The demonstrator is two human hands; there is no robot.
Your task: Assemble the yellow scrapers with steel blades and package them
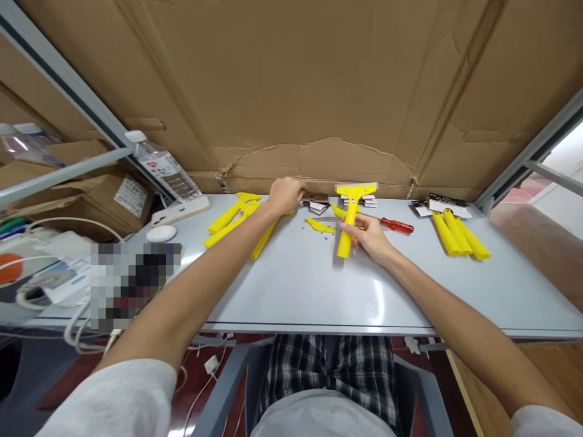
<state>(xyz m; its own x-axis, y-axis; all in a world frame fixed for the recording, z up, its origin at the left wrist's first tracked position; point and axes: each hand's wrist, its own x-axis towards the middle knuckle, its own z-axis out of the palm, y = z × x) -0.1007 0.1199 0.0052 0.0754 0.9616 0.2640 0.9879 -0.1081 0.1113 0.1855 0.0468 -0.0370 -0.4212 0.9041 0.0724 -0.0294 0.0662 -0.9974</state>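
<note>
My right hand (370, 235) is wrapped round the handle of a yellow scraper (350, 209), its wide head pointing away from me. My left hand (286, 194) reaches to the back of the table with its fingers bent down beside a stack of small cards (317, 206). What those fingertips hold, if anything, is hidden. Left of centre, several yellow scrapers (228, 215) lie partly under my left forearm. Between my hands lie loose yellow pieces (319, 226) and tiny metal bits. A screwdriver with a red handle (397, 226) rests just beyond my right hand.
Three yellow-handled scrapers (460, 233) with black-and-white cards lie at the right. At the left are a power strip (181, 210), a white round object (161, 233), a plastic bottle (166, 170) and cables. Cardboard (319, 79) stands behind the table (300, 291).
</note>
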